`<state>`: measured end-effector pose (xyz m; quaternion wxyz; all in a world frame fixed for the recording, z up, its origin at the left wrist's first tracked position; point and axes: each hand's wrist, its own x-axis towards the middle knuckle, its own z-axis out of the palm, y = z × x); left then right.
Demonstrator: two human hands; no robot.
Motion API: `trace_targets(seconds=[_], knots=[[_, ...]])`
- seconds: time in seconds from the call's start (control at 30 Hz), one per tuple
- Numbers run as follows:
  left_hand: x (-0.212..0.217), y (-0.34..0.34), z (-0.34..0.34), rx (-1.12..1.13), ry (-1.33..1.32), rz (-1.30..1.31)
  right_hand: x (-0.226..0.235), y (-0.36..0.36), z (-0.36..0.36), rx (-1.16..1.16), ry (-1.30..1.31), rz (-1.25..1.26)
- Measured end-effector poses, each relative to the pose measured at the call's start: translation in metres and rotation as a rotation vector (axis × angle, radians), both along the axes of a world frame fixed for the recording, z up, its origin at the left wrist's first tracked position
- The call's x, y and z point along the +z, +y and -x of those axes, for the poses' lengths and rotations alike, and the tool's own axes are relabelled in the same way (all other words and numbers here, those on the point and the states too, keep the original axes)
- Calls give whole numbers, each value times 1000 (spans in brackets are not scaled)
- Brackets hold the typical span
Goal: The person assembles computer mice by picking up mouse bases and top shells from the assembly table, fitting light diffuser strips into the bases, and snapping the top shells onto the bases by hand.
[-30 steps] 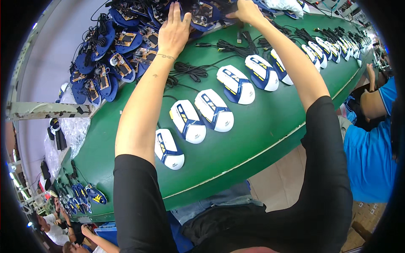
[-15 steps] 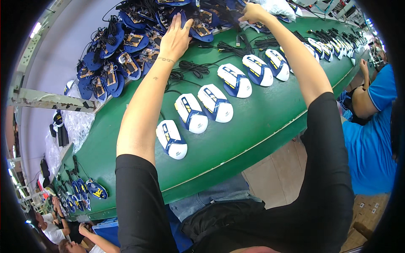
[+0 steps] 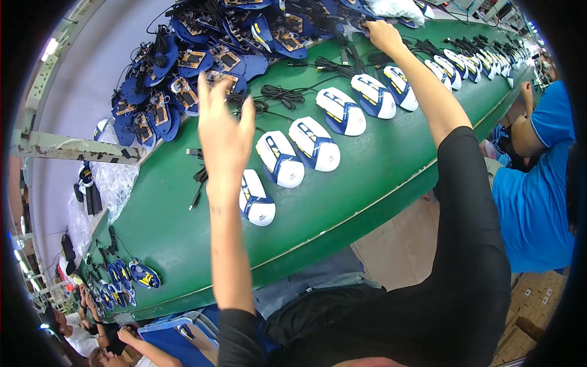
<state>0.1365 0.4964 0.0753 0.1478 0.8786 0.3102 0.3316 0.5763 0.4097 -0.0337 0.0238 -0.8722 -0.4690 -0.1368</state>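
My left hand [image 3: 225,131], smeared by motion, is over the bench with its fingers apart and nothing seen in it. Below its wrist lies a white, blue and yellow computer mouse [image 3: 257,199], partly covered by my forearm. More such mice, including one [image 3: 313,144] and another [image 3: 341,112], lie in a slanting row to the right. At the far edge my right hand [image 3: 385,38] has its fingers curled together beside black cables; whatever they hold is hidden. Between my hands lies a coiled black cable [image 3: 281,95].
Blue mouse bases with exposed circuit boards [image 3: 160,113] are heaped along the far side of the green bench [image 3: 342,183]. Clear plastic bags [image 3: 116,183] hang at the left. Several dark blue mouse parts [image 3: 145,275] lie at the near left. A person in blue [image 3: 532,202] sits at the right.
My left hand has drawn back from the heap, toward me and to the left. My right hand has shifted slightly right and nearer, its fingers still curled.
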Motion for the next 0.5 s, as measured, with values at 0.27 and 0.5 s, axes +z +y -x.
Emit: trace_targets(seconds=[0.27,0.5], knots=[[-7,-122,139,210,-36,223,-4,11,0,-44,130,-168],[-39,-172,214,371,144,238,-20,21,-15,-218,247,-292]])
